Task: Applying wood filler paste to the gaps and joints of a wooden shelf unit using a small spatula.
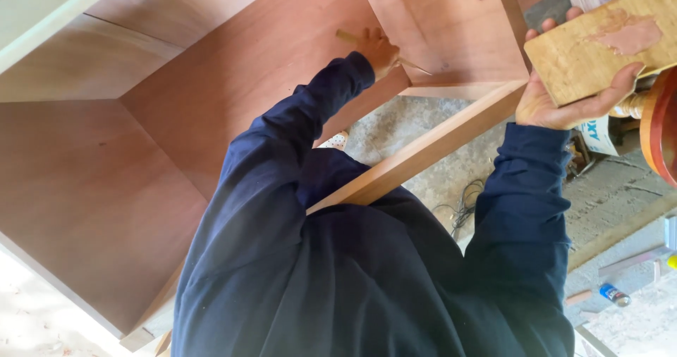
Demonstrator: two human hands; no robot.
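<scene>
My left hand (377, 50) pinches a thin putty knife (412, 65) at 12 o'clock inside the cabinet (233, 82); right hand (564, 99) fingers clamp the stiff, light board (599, 43) by its lower edge.

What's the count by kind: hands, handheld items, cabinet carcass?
Hands: 2, left hand and right hand
Handheld items: 2, thin putty knife and wooden board smeared with pinkish filler
Cabinet carcass: 1
Total: 5

The cabinet (211, 96) is reddish-brown wood with a paler edge rail (437, 142). The sleeves (282, 166) are dark navy. The small board (599, 43) — far right — is yellowish tan, smeared with pinkish filler (627, 36).
</scene>
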